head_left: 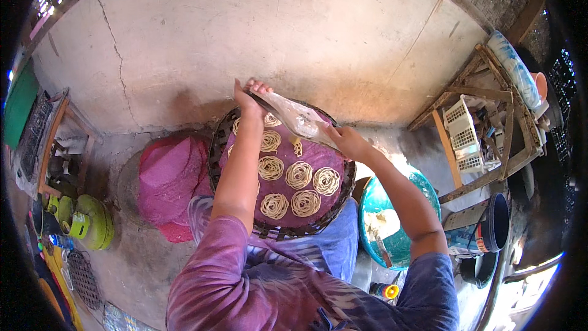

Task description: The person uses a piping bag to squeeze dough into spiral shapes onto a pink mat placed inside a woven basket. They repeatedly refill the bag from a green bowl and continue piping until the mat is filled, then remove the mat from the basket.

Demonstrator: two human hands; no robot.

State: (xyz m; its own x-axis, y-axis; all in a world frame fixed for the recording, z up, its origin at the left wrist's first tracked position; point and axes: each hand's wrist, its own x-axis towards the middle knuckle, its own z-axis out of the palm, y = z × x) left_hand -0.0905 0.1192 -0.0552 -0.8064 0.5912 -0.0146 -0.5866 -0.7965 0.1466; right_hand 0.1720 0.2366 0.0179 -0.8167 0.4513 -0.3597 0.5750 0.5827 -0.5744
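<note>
A long, pale, translucent plastic piping bag (297, 116) is held slantwise between my two hands. My left hand (251, 95) grips its upper left end, fingers curled round it. At the lower right end, my right hand (350, 141) is closed on it. Underneath is a round dark woven tray (220, 147) lined with purple sheeting, resting at my lap. Several round nests of thin dough strands, including one coil (299, 175), lie on the lining. A short loose dough strand (297, 146) shows just under the bag; its upper end is partly hidden.
To the right stands a teal basin (433, 193) with pale dough (381, 224) and a brown-handled tool. A pink-purple bundle (171, 175) sits left, beside a green gas cylinder (92, 224). A wooden rack (511, 101) holds a white basket (462, 125); a dark bucket (497, 224) stands below.
</note>
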